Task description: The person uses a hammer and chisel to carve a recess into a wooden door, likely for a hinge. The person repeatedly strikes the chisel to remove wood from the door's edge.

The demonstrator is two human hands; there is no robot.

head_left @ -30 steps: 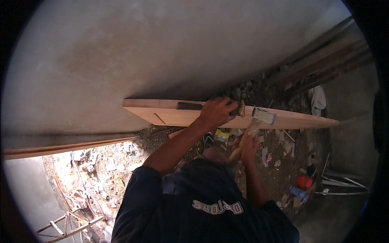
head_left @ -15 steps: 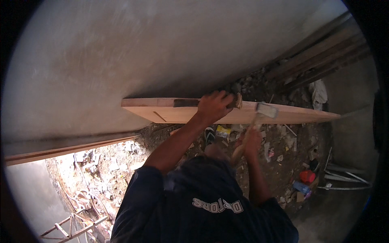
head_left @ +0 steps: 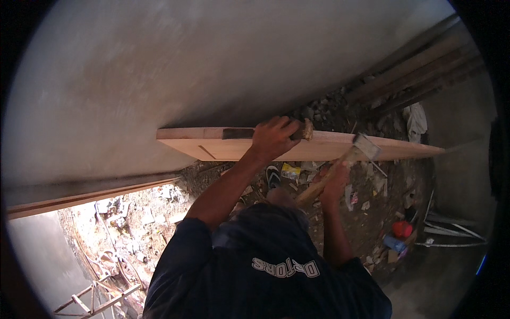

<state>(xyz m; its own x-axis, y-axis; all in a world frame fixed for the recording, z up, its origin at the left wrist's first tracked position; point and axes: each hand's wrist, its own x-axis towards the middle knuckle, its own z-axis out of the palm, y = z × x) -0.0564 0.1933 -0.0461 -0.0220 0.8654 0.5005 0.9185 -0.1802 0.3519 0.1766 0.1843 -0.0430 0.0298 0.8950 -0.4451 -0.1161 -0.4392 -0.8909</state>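
A long pale wooden panel, like a door (head_left: 212, 151), stands on edge beside the wall. My left hand (head_left: 273, 137) is closed around what looks like a chisel (head_left: 307, 129), lying along the panel's top edge. Its frayed wooden butt points right, and a flat dark part (head_left: 237, 133) shows left of my fingers; whether this is the blade I cannot tell. My right hand (head_left: 336, 181) grips the wooden handle of a hammer (head_left: 366, 147). The hammer head is to the right of the chisel's butt, apart from it.
A grey plastered wall (head_left: 133, 69) rises behind the panel. Rubble and scraps cover the ground, with a red container (head_left: 402, 229) and metal bars (head_left: 451, 234) at right. Timber planks (head_left: 414, 74) lie at far right. A wooden frame (head_left: 95, 300) sits at lower left.
The hammer has swung right, away from the chisel's butt, and its head has tilted. My left hand and the chisel have shifted slightly left.
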